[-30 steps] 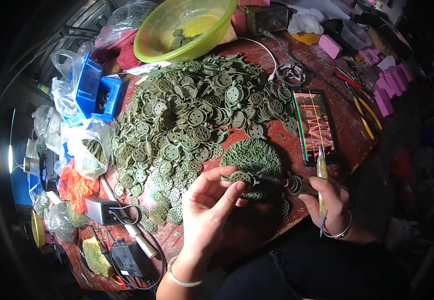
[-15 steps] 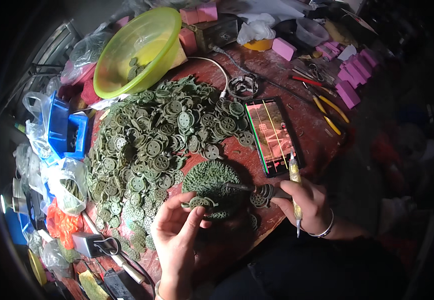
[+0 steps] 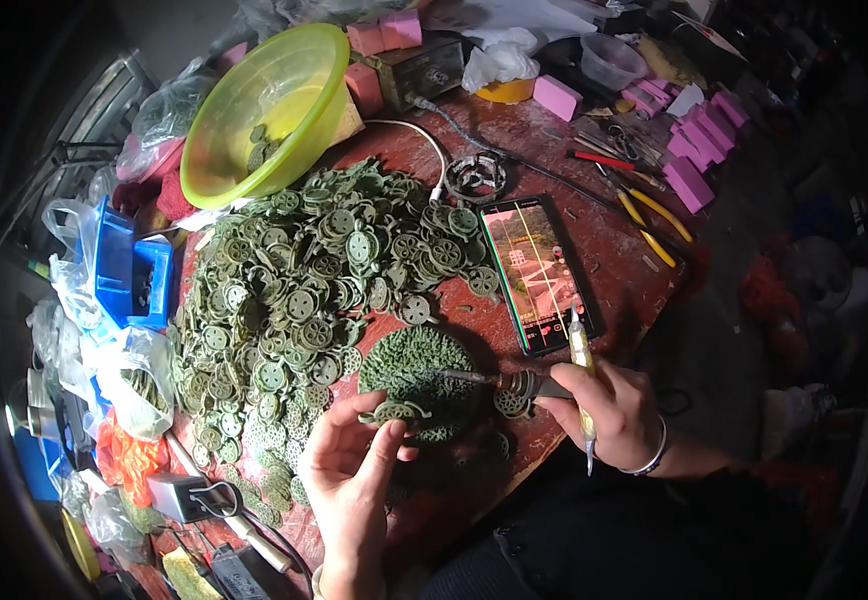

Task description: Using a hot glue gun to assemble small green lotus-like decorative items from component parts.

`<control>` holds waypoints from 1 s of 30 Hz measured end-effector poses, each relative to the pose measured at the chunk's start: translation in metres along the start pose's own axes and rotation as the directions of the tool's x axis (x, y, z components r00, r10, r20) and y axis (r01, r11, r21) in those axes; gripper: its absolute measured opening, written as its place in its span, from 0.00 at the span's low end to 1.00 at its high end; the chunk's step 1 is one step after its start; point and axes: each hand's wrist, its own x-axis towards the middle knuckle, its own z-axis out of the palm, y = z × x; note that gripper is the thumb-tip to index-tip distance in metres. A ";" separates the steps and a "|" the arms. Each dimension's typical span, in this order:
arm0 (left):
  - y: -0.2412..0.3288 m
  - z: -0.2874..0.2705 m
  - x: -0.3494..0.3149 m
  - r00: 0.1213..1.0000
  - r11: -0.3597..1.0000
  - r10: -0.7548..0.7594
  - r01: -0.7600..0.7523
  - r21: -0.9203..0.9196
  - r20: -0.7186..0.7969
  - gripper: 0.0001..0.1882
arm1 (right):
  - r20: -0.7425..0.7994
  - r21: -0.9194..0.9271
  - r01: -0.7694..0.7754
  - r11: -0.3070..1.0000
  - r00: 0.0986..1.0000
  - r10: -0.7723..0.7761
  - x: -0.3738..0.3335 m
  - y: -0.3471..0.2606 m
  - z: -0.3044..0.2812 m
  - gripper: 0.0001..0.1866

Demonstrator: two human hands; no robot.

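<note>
My left hand (image 3: 349,485) pinches a small dark green disc-shaped piece with side tabs (image 3: 397,412) between thumb and fingers. It is held over the near edge of a round, rough-textured green pad (image 3: 414,355). My right hand (image 3: 619,415) grips a soldering iron (image 3: 516,382), whose thin dark tip points left over the pad. Whether the tip touches the pad I cannot tell. A slim yellow pen-like tool (image 3: 581,352) with pointed metal ends also sits in that hand, standing across the fingers. Left of the pad spreads a large heap of green wheel-shaped pieces (image 3: 304,300).
A phone with a lit screen (image 3: 539,270) lies beyond my right hand. Pliers with yellow handles (image 3: 659,225) and pink blocks (image 3: 699,140) are at the far right. A tilted yellow-green basin (image 3: 204,150) stands behind the heap. Blue bins (image 3: 119,270) and plastic bags line the left.
The whole view has shifted slightly. The soldering iron's tip sits a little farther left over the pad. Both hands keep their holds.
</note>
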 end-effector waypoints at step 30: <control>0.000 -0.002 -0.003 0.995 0.999 -0.027 0.023 0.041 0.100 0.16 | -0.101 0.285 0.074 0.956 0.994 -0.047 0.004 -0.008 0.013 0.22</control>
